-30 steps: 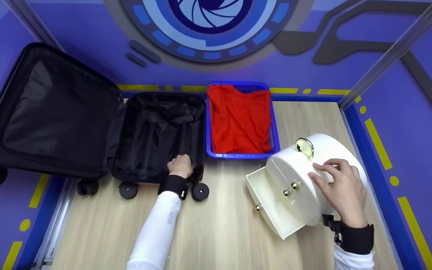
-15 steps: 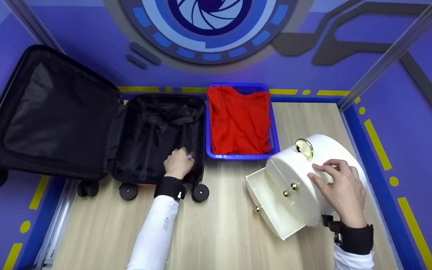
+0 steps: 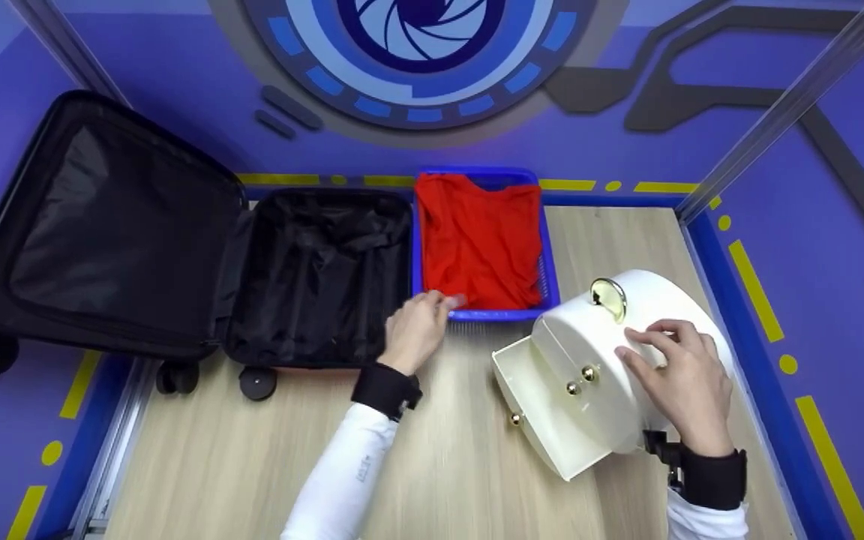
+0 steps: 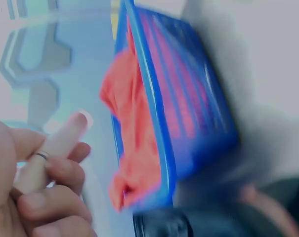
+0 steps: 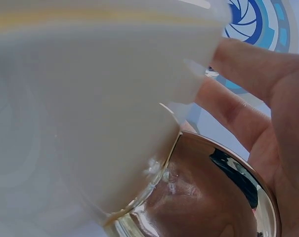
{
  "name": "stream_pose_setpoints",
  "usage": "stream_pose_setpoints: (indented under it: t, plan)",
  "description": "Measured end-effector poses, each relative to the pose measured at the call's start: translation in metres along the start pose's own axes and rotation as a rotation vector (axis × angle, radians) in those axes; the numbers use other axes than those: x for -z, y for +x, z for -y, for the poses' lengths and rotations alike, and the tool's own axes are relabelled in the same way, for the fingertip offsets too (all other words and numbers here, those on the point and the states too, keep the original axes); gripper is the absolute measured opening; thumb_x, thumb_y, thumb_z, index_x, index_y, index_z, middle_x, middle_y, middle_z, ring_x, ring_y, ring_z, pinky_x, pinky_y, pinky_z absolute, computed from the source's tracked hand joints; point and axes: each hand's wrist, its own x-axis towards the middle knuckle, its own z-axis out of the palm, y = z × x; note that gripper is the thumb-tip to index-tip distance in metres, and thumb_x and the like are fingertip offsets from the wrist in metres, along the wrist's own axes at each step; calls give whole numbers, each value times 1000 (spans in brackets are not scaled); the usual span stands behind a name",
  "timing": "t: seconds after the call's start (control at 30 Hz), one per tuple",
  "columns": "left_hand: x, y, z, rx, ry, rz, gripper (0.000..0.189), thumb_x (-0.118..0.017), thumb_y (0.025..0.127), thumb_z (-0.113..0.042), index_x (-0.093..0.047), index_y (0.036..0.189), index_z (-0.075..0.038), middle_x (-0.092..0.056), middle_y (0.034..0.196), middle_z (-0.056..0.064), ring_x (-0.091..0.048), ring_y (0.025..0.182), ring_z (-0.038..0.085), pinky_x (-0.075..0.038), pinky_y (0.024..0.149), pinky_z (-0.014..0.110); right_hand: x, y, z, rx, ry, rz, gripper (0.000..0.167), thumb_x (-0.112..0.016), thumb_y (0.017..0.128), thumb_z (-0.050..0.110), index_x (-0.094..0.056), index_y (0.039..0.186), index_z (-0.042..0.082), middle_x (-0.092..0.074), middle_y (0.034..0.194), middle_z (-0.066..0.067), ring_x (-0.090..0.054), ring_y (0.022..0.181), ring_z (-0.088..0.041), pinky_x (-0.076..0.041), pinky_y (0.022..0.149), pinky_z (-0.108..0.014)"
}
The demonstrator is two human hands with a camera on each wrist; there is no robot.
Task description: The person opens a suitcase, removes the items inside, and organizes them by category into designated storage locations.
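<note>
My left hand (image 3: 415, 330) is over the near left corner of the blue basket (image 3: 488, 316), which holds a red cloth (image 3: 481, 240). Its curled fingers grip a slim pale tube (image 4: 65, 138) with a thin metallic band, blurred in the head view. My right hand (image 3: 683, 371) rests with loosely bent fingers on the white rounded storage box (image 3: 589, 337), near its gold ring handle (image 3: 610, 298). One drawer (image 3: 556, 412) of the box is pulled out. In the right wrist view, the fingertips (image 5: 213, 94) lie at the white box's edge, partly hidden behind it.
A black suitcase (image 3: 319, 300) lies open at the left, its lid (image 3: 121, 240) leaning back towards the wall. Its wheels stick out at the near side. Purple walls (image 3: 372, 150) enclose the wooden table (image 3: 447, 465) at the back and sides.
My left hand has lifted out of the suitcase's near right corner and moved right to the basket's near left corner, carrying the tube. The right hand and the box have stayed still.
</note>
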Motion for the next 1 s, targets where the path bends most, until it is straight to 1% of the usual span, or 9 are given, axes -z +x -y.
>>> stream_pose_setpoints:
  t: [0.13, 0.23, 0.37, 0.43, 0.53, 0.63, 0.7, 0.8, 1.0]
  plan:
    - [-20, -9, -24, -106, -16, 59, 33, -52, 107, -41, -76, 105, -19, -76, 103, 2, -73, 98, 26, -57, 73, 49, -1, 0, 0, 5, -3, 4, 30, -88, 83, 32, -82, 108, 16, -64, 119, -9, -56, 109, -39, -46, 68, -60]
    - [-38, -16, -40, -195, -5, 139, 29, -54, 106, -40, -77, 107, -21, -73, 100, -3, -71, 95, 18, -56, 72, 40, -2, 0, 0, 1, -5, 3, 30, -89, 83, 32, -82, 108, 17, -64, 119, -8, -56, 109, -38, -46, 69, -60]
    - [-64, -25, -57, -325, 39, 247, 23, -62, 103, -40, -77, 108, -23, -66, 94, -6, -62, 87, 12, -51, 72, 30, -2, 0, -1, -4, -6, 5, 31, -89, 83, 32, -82, 109, 17, -64, 120, -8, -56, 109, -38, -46, 69, -61]
    - [-77, -30, -63, -374, 76, 280, 22, -66, 100, -42, -77, 106, -24, -66, 96, -7, -60, 89, 12, -49, 76, 28, -2, 0, -1, -4, -5, 7, 31, -88, 83, 32, -82, 109, 17, -64, 120, -8, -56, 110, -38, -46, 69, -61]
    - [-94, -37, -68, -422, 142, 307, 20, -69, 98, -44, -77, 104, -26, -70, 105, -9, -62, 100, 13, -48, 84, 30, -2, 0, 0, -2, -4, 8, 31, -89, 83, 32, -82, 109, 17, -65, 120, -8, -56, 110, -39, -46, 69, -61]
    - [-108, -42, -70, -459, 229, 311, 15, -70, 97, -39, -78, 102, -27, -72, 108, -10, -64, 107, 13, -45, 89, 31, -2, 1, 0, 1, -3, 6, 31, -89, 83, 32, -82, 108, 16, -65, 119, -8, -56, 110, -39, -46, 69, -61]
    - [-116, -45, -70, -484, 292, 305, 12, -70, 96, -34, -78, 102, -28, -72, 105, -10, -64, 106, 13, -42, 90, 33, -2, 1, 1, 4, -3, 7, 31, -89, 83, 32, -82, 108, 16, -65, 119, -8, -56, 109, -39, -46, 68, -61]
    - [-126, -50, -70, -506, 363, 314, 12, -71, 93, -30, -77, 103, -28, -70, 101, -10, -66, 96, 13, -38, 92, 36, -2, 1, 1, 6, -2, 7, 30, -89, 82, 31, -82, 108, 16, -65, 119, -8, -56, 107, -38, -46, 67, -60]
    - [-142, -57, -70, -509, 387, 410, 25, -73, 89, -50, -75, 105, -31, -67, 100, -8, -64, 91, 14, -32, 93, 38, 1, 0, -1, -3, 2, 7, 31, -89, 83, 31, -82, 109, 16, -64, 120, -9, -56, 107, -39, -46, 67, -60]
